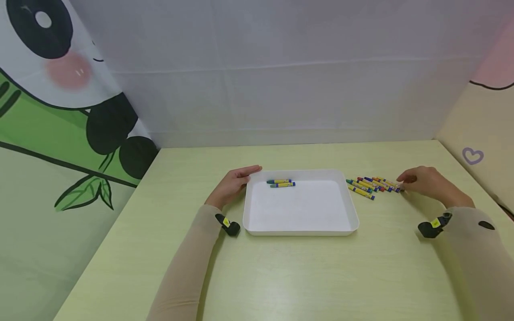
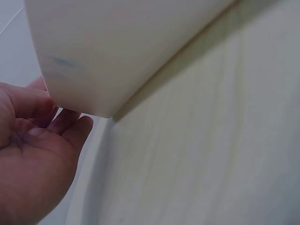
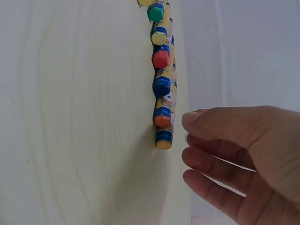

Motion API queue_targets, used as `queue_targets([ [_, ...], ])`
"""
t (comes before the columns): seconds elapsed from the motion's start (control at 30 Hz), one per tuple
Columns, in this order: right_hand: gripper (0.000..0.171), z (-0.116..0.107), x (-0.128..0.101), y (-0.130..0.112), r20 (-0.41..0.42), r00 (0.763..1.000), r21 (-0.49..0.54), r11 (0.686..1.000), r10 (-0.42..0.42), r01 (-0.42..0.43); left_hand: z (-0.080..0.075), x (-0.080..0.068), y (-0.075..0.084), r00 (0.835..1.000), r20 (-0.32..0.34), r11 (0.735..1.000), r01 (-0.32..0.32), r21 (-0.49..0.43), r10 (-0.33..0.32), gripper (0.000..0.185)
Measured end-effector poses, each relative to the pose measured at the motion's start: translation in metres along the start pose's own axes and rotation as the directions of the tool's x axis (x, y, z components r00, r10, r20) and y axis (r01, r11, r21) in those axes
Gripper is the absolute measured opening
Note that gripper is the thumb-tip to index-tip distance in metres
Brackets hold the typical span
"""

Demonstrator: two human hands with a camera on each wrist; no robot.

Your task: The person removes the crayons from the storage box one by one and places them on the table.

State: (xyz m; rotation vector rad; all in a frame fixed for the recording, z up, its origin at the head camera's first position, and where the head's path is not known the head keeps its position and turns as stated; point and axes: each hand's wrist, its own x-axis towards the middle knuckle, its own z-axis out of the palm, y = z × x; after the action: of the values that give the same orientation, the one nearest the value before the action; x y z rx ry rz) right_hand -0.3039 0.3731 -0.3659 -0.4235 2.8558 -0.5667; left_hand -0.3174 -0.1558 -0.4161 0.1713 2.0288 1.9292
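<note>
Currently, field lines:
Left hand [image 1: 232,185]: my fingers lie relaxed against the white tray's [image 1: 300,232] left rim, gripping nothing.
Right hand [image 1: 425,183]: loosely curled, holding nothing, fingertips just beside the near end of the crayon row [image 1: 371,185].
Crayons in tray [image 1: 281,183]: two, side by side near the far wall.
Surface [image 1: 281,276]: pale wood, smooth.
Risk: as I judge it, a clumsy pinch could nudge neighbouring crayons, and they may roll away; leaning on the tray could slide it.
</note>
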Motion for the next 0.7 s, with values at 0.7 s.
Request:
queue_targets([
  [0.7, 0.030, -0.014, -0.006, -0.075, -0.091, 0.993, 0.055, 0.995, -0.080, 0.085, -0.002, -0.009, 0.003, 1.000, 0.016, 1.000, 0.000, -0.001, 0.000, 0.043],
])
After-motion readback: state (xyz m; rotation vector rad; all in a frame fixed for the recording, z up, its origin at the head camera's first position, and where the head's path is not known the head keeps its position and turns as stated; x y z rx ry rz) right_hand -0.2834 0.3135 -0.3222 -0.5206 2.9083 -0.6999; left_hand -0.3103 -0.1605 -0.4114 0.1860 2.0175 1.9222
